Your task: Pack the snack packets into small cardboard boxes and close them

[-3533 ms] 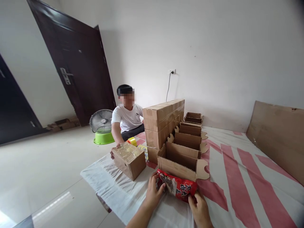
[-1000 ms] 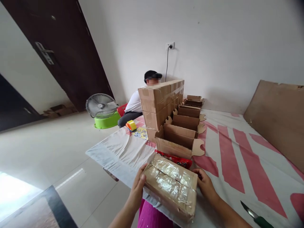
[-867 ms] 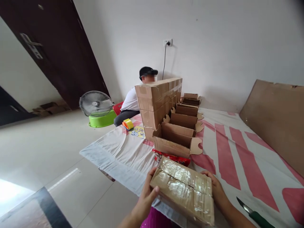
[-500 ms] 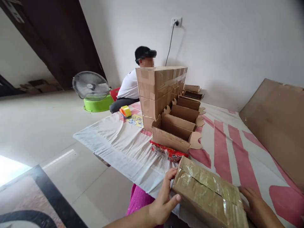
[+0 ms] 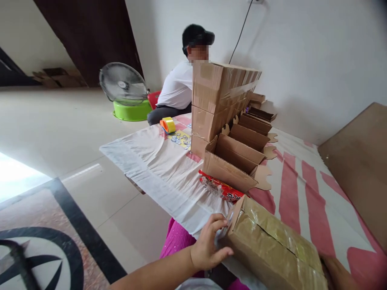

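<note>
A taped cardboard box [image 5: 272, 241] lies at the near edge of the cloth-covered surface, brown tape along its top seam. My left hand [image 5: 211, 243] presses against its left end, fingers at the far side and thumb along the near side. My right hand [image 5: 337, 274] is at the box's right end, its fingers mostly hidden behind the cardboard. Just beyond the box, a red plastic packet [image 5: 223, 189] lies on the cloth, touching or close to the nearest open carton [image 5: 229, 169].
Several open cartons stand in a row beside a stack of closed boxes [image 5: 208, 90]. A person in a white shirt [image 5: 177, 86] sits behind the stack. A tape roll [image 5: 168, 125] lies on the cloth [image 5: 145, 161]. Large cardboard [image 5: 359, 161] stands at right; a fan [image 5: 122, 83] is on the floor.
The view has tilted down and shifted left, so the scene appears higher and farther right. Both hands stay at the box's ends, and less of my right hand shows.
</note>
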The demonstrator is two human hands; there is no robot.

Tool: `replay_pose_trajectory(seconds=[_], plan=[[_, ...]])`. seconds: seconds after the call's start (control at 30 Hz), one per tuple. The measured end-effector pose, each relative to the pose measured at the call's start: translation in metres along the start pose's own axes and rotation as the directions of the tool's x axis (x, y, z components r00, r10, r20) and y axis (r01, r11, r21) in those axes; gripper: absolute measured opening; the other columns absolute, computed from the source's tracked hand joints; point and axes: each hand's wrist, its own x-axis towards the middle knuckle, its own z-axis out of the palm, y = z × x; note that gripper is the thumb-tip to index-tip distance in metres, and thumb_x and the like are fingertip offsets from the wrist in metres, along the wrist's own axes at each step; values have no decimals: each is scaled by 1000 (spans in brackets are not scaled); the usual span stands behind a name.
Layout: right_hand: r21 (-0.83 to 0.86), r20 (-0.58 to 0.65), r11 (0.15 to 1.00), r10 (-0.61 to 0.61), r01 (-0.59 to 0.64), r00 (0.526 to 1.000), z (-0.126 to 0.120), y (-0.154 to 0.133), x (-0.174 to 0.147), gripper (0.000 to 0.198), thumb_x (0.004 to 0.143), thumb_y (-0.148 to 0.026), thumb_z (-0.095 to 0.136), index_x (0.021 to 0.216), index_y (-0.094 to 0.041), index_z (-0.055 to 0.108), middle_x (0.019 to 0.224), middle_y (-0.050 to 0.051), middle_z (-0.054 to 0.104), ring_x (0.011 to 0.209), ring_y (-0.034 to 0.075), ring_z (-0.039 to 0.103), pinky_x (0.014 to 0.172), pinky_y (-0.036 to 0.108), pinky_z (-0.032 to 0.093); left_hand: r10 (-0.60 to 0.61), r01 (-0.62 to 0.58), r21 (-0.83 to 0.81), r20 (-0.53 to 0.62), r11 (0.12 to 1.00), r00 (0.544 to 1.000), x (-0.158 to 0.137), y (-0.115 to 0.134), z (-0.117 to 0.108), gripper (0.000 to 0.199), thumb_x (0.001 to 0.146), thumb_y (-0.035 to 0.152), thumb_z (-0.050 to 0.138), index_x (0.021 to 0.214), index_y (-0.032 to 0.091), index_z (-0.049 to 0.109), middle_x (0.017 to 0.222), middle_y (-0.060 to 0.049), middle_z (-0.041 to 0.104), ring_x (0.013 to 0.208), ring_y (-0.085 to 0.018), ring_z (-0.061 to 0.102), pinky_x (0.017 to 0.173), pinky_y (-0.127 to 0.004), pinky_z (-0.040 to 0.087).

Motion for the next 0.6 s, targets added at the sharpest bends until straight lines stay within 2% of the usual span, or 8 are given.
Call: replay_pose_trajectory(seconds=[0.07,0.13,0.17,0.23,0.27,0.37,0.5,0.6], plan=[[-46,-129,998,34,-40,991,-20,-14,9,43,83,-47,37,109,-22,61,102,16,72,87,33,70,73,46,57,87,-90,33,81,995,993,11,-4,-7,69,86,47,62,144,34,28,117,-12,46,104,-27,52,85,-42,48],[-82,-258,996,-3,-19,966,-45,-42,16,48,89,-45,31,120,-18,55,107,17,70,90,31,70,74,45,56,135,-147,64,159,987,978,18,-10,-10,69,87,45,62,146,40,27,114,-10,47,98,-25,54,80,-38,49],[-105,-292,994,-48,18,955,-57,-62,18,47,91,-43,30,124,-18,53,111,16,69,91,30,70,76,43,56,151,-165,68,179,984,972,20,-14,-10,68,87,44,62,145,41,27,111,-9,48,94,-23,54,77,-36,49],[-115,-287,978,-202,176,936,-79,-111,20,43,95,-39,34,130,-21,50,114,12,69,92,24,70,76,35,56,174,-187,59,177,981,969,22,-21,-9,66,86,42,63,144,43,29,103,-7,50,87,-21,55,73,-33,48],[-111,-223,953,-299,281,928,-88,-138,20,41,96,-36,37,134,-24,47,118,9,67,96,21,69,78,32,56,186,-197,51,170,979,968,21,-24,-8,66,86,42,63,143,44,30,100,-6,50,85,-20,54,72,-32,47],[-122,-26,823,-562,555,827,-103,-209,20,46,97,-23,37,143,-30,39,116,5,67,90,17,68,70,25,54,208,-220,50,173,974,963,19,-29,-8,67,86,43,62,144,45,29,96,-5,50,82,-19,53,71,-31,46],[-219,188,704,-649,676,737,-99,-268,29,65,88,-4,33,147,-31,34,91,2,67,65,15,61,57,27,48,227,-245,81,184,966,956,21,-27,-9,66,89,44,58,145,44,24,95,-5,49,80,-19,52,68,-31,45],[-299,245,644,-662,704,709,-91,-292,39,72,80,0,37,146,-30,38,95,3,66,65,14,59,55,26,42,233,-253,93,182,963,955,22,-24,-9,64,90,44,56,146,42,24,96,-5,48,80,-19,51,68,-31,45]])
